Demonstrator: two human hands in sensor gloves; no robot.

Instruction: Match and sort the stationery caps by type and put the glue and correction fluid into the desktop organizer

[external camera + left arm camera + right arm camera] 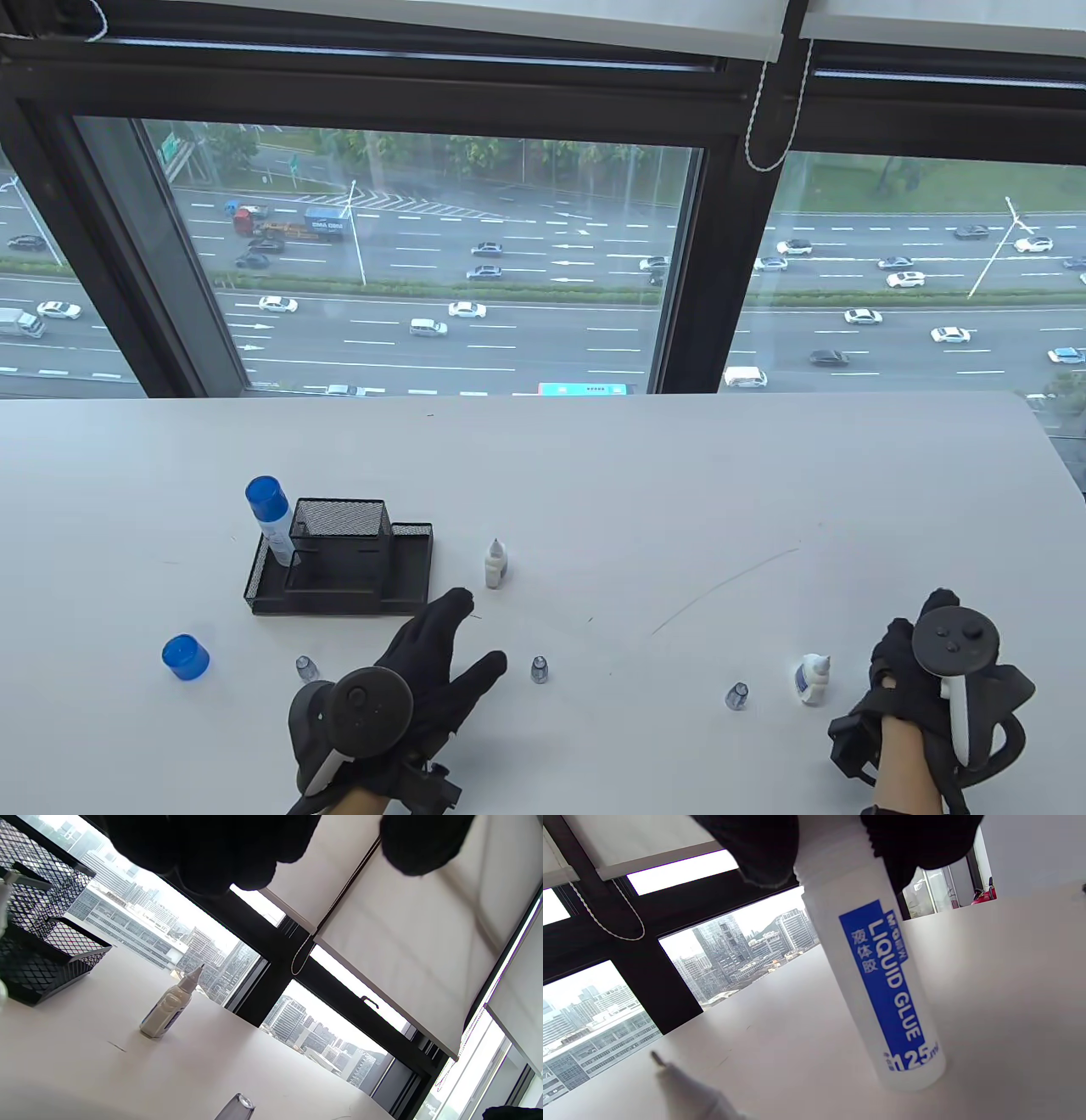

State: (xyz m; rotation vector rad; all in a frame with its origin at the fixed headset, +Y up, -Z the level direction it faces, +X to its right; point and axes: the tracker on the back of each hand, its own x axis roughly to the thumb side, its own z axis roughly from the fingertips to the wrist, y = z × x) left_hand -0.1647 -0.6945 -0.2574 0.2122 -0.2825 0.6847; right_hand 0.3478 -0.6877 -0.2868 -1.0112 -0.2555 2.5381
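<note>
My left hand (pixel 471 637) is open, fingers spread flat over the table just in front of the black mesh organizer (pixel 407 569). An uncapped correction fluid bottle (pixel 496 564) (pixel 169 1005) stands to the right of the organizer, beyond my fingertips. A glue bottle with a blue cap (pixel 270 518) stands in the organizer's left slot. My right hand (pixel 899 671) grips the top of a white liquid glue bottle (pixel 878 984) standing on the table; the table view hides that bottle. A second correction fluid bottle (pixel 813 679) stands just left of my right hand.
A loose blue cap (pixel 185 657) lies at the left. Small clear caps sit at the near left (pixel 306 669), beside my left thumb (pixel 540 670) (pixel 237 1107) and left of the second bottle (pixel 736 696). The white table (pixel 594 475) ends at the window.
</note>
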